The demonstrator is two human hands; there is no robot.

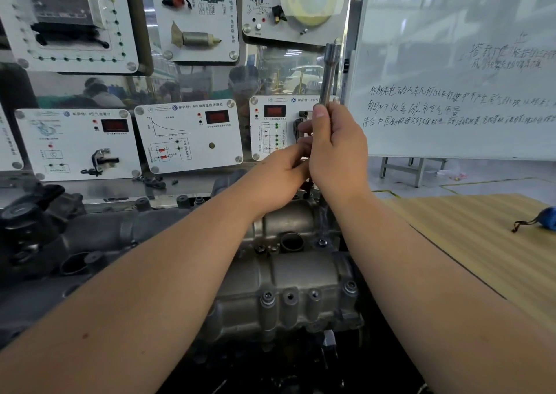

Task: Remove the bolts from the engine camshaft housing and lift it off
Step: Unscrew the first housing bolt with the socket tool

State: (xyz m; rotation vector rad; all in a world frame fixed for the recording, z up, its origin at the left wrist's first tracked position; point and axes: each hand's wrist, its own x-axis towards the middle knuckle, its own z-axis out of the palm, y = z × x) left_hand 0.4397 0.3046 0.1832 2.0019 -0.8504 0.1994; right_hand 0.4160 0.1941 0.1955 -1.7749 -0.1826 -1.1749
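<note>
The grey metal camshaft housing (288,276) lies in the lower middle, running away from me. Bolts (267,297) sit in its near flange, and another bolt (322,242) shows near its round opening. My right hand (337,150) grips a long steel socket wrench (329,71) that stands upright over the housing's far end. My left hand (279,174) reaches in beside it, fingers curled at the lower part of the tool; what they hold is hidden behind my right hand.
Sensor display panels (186,135) stand behind the engine. A whiteboard (457,62) rises at the right. A wooden-topped table (481,243) with a blue pouch (547,217) lies right of the housing. Dark engine parts (36,222) crowd the left.
</note>
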